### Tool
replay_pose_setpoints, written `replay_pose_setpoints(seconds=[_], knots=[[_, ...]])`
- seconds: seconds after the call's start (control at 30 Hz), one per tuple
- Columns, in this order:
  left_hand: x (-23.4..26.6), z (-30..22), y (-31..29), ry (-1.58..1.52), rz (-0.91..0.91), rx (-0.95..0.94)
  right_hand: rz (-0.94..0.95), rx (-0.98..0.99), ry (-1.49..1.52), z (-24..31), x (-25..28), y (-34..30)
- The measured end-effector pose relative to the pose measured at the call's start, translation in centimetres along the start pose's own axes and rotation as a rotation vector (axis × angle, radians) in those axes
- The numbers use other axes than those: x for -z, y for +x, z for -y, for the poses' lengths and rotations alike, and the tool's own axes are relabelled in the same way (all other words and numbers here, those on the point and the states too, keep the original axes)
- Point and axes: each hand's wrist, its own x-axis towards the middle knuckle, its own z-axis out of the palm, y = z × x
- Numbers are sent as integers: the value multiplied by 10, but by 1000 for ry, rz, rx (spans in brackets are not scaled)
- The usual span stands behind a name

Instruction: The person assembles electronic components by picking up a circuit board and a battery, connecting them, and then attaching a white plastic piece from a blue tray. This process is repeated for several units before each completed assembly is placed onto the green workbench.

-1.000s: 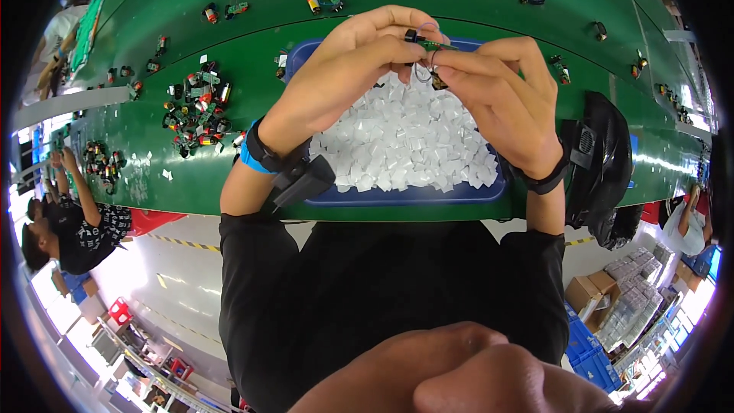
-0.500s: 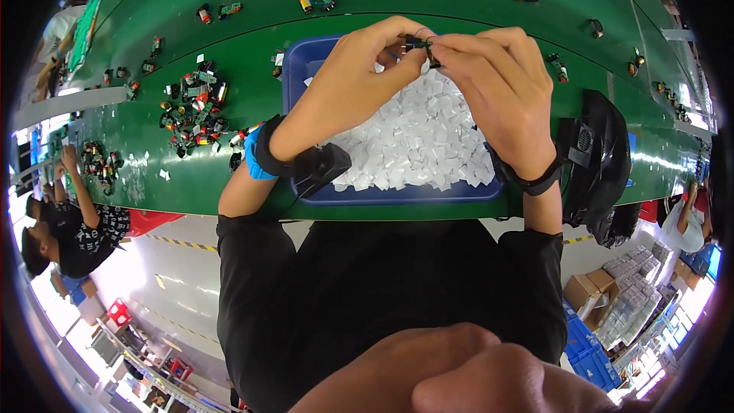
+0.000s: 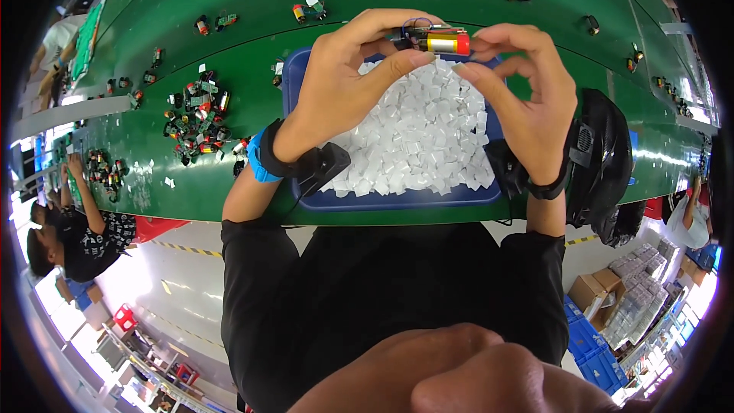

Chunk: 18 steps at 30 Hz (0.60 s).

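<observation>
The left hand (image 3: 348,80) is pinching a battery (image 3: 446,44) (red at one end, with thin wires (image 3: 414,23) looping beside it) over the far edge of the blue tray (image 3: 397,200), its grip closed on it between thumb and fingers. Above the tray's far right part, the right hand (image 3: 539,99) is hovering near the red end, its grip standing open. White slips (image 3: 413,138) are filling the tray. On the counter (image 3: 459,9), a heap (image 3: 199,116) of similar parts is lying left of the tray and a black bag (image 3: 604,157) is sitting right of it.
</observation>
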Motion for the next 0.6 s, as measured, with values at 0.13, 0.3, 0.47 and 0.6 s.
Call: replay_pose_setpoints(seconds=[0.13, 0.3, 0.47, 0.6], knots=[[2, 2, 2, 73, 31, -69, -12, -156, 219, 2, -7, -3], [0, 2, 3, -20, 38, -90, -60, 25, 205, -5, -11, -6], [1, 4, 2, 2, 33, -134, -15, 99, 157, -7, -10, -6], [5, 4, 4, 359, 50, -337, 17, -35, 277, -2, -10, -5]])
